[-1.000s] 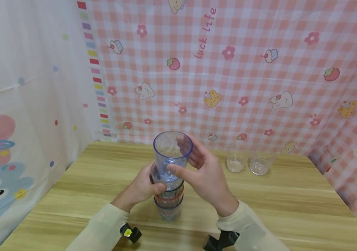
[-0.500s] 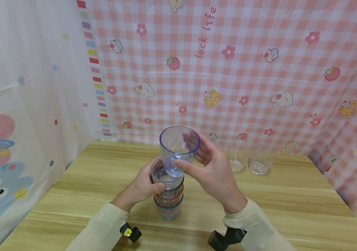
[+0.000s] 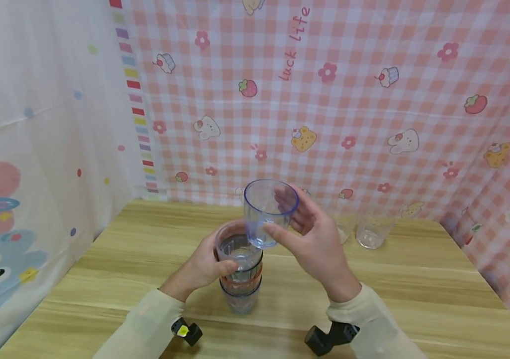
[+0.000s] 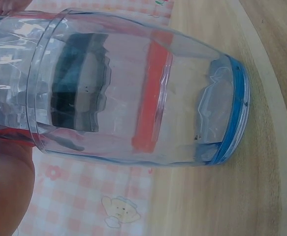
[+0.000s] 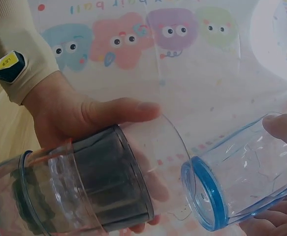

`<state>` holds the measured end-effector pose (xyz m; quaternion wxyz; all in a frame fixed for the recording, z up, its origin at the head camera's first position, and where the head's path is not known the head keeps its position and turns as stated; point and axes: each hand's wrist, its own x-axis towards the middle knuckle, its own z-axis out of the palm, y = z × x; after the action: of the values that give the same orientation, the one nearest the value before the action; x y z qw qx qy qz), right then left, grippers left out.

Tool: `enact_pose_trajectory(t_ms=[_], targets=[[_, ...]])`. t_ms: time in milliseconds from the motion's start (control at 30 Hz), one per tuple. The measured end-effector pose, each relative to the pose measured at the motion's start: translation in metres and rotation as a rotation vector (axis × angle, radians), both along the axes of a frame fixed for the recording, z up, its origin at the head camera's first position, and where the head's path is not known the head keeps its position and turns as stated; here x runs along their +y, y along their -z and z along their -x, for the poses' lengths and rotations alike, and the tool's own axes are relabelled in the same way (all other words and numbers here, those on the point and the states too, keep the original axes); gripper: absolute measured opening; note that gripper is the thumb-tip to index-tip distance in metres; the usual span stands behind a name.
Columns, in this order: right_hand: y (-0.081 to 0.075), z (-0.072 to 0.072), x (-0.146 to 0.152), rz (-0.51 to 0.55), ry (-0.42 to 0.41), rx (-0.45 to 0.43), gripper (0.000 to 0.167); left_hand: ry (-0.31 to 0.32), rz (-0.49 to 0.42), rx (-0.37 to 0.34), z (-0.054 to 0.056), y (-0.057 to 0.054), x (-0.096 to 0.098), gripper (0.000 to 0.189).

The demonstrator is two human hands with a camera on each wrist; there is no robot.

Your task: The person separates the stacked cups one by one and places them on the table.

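Note:
In the head view my left hand (image 3: 202,265) grips the upper part of an upright stack of see-through cups (image 3: 242,300) near the middle of the table. A clear cup is on top, with dark, orange-red and blue bands showing below. My right hand (image 3: 322,249) holds a blue-tinted clear cup (image 3: 255,219) by its side, thumb in front and fingers behind. This cup is tilted slightly, above and right of the stack's mouth. The right wrist view shows its thick blue base (image 5: 209,196) right at the rim of the stack's top cup.
Two clear tumblers stand at the back right of the wooden table (image 3: 416,299); the right one (image 3: 371,235) shows well, while my right hand partly covers the left one (image 3: 345,227). A pink checked cloth (image 3: 362,109) hangs behind, a white patterned one (image 3: 57,149) at the left.
My right hand has lifted the blue-tinted cup out of the stack's top and moved it to the right. The left hand and the stack have stayed in place.

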<state>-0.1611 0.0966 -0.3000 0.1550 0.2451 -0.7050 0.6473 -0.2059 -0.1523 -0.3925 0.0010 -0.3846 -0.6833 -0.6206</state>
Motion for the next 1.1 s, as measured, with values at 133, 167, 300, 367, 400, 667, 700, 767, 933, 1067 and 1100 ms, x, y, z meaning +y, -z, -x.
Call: enact_pose_trajectory(t_ms=[133,167,300,367,400,667,700,767,933,1067,1100], targets=[[0.001,0.002,0.006,0.021,0.029,-0.021,0.075,0.020,-0.019,-0.001,0.001,0.000,0.001,0.099],[0.002,0.002,0.007,0.025,0.035,-0.024,0.075,0.024,-0.023,0.000,0.001,0.000,0.001,0.098],[0.002,0.005,0.011,0.040,0.052,-0.044,0.073,0.038,-0.038,0.027,0.002,0.001,0.002,0.098],[0.002,0.007,0.013,0.051,0.059,-0.055,0.072,0.044,-0.040,0.041,0.002,0.000,0.002,0.097],[0.003,0.007,0.014,0.055,0.063,-0.062,0.072,0.047,-0.042,0.050,0.002,0.000,0.002,0.096],[0.012,0.014,0.022,0.031,0.118,-0.109,0.072,0.073,-0.059,0.055,0.003,0.002,0.002,0.094],[0.014,0.015,0.023,0.024,0.127,-0.121,0.072,0.073,-0.059,0.055,0.003,0.002,0.002,0.094],[0.018,0.018,0.024,0.012,0.144,-0.144,0.073,0.076,-0.058,0.054,0.003,0.001,0.002,0.094],[0.030,0.026,0.031,0.013,0.161,-0.190,0.075,0.082,-0.054,0.063,0.003,0.000,0.003,0.094],[0.043,0.034,0.034,0.009,0.166,-0.221,0.077,0.079,-0.054,0.064,0.003,0.000,0.003,0.094],[0.046,0.036,0.035,0.006,0.166,-0.228,0.077,0.078,-0.054,0.064,0.003,0.000,0.003,0.094]])
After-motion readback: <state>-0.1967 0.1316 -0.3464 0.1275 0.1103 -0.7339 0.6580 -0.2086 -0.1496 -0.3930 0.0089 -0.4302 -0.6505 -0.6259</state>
